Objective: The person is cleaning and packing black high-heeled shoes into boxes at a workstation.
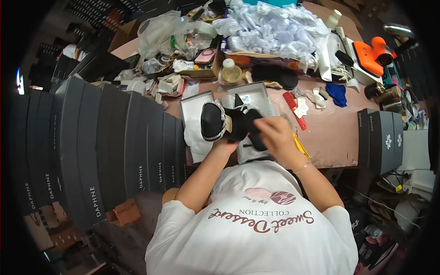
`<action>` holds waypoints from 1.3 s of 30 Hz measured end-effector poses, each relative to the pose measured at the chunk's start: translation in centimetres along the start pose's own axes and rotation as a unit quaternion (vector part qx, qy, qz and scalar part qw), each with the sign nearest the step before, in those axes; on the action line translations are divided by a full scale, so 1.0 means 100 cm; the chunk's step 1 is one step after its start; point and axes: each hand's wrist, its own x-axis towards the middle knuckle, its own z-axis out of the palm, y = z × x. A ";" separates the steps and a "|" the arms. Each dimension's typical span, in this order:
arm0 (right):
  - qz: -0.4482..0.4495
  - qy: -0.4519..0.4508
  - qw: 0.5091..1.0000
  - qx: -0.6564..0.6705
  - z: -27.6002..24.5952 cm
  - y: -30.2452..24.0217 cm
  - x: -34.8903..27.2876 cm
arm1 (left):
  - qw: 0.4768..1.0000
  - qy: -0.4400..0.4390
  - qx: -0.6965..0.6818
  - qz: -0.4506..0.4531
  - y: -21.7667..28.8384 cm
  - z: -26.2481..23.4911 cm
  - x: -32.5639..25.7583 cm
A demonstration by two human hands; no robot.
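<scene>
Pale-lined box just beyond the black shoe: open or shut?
Open: the pale-lined box shows its inside beyond the black shoe, no lid covering it.

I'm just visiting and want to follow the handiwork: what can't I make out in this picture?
All in the head view:
- Left hand: fingers mostly hidden by the black shoe.
- Right hand: exact grip, if any, blurred.
- Open grey box: interior partly covered by the shoe and hands.
- Dark boxes at left: contents hidden by their sides.
</scene>
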 end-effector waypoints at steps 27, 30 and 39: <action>0.363 -0.275 0.876 0.159 0.077 0.055 -0.039 | 0.985 0.027 0.135 -0.104 0.044 -0.108 -0.045; 0.383 -0.224 0.876 0.189 0.049 0.047 -0.023 | 0.958 -0.012 0.285 -0.039 0.019 -0.082 -0.062; 0.379 -0.055 0.494 0.781 0.002 0.007 -0.011 | 0.954 -0.233 0.186 -0.012 0.002 -0.017 -0.045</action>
